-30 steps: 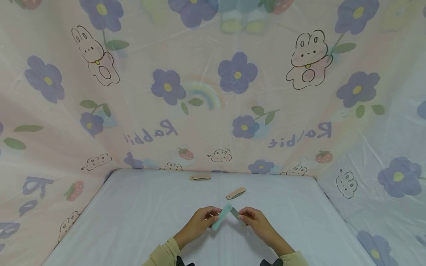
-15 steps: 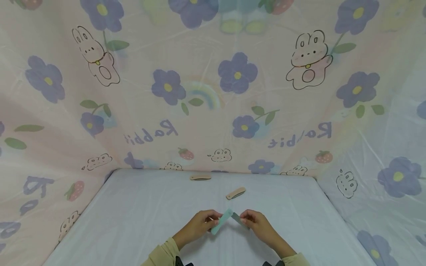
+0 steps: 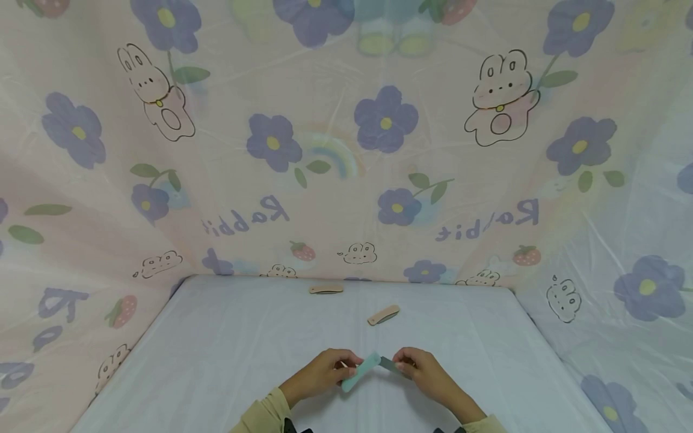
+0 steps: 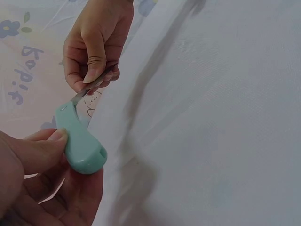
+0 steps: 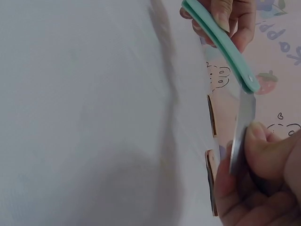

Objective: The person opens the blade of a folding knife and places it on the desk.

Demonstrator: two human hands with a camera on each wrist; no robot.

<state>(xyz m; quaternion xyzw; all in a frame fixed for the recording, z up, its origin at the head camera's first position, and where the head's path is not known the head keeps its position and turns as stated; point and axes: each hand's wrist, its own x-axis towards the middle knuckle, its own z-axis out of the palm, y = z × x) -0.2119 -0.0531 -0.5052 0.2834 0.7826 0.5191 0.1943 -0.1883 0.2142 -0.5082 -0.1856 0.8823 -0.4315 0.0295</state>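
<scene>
A folding knife with a mint-green handle [image 3: 360,373] is held above the white surface, its metal blade [image 5: 243,127] swung out at an angle from the handle. My left hand [image 3: 331,371] pinches the handle between thumb and fingers. On the blade, the thumb and fingers of my right hand [image 3: 425,371] pinch the flat sides, covering part of it. In the left wrist view the handle's rounded end faces the camera, and the right hand [image 4: 96,52] is beyond it.
Two folded knives with tan handles lie farther back on the white-covered table [image 3: 243,337]: one knife [image 3: 326,290] near the back edge, another knife [image 3: 384,314] closer, just beyond the hands. Patterned curtains [image 3: 325,180] enclose the back and sides.
Both hands have drawn slightly nearer the body with the green knife. The right hand has moved outward and the blade has swung wider from the handle. The tan knives stay put.
</scene>
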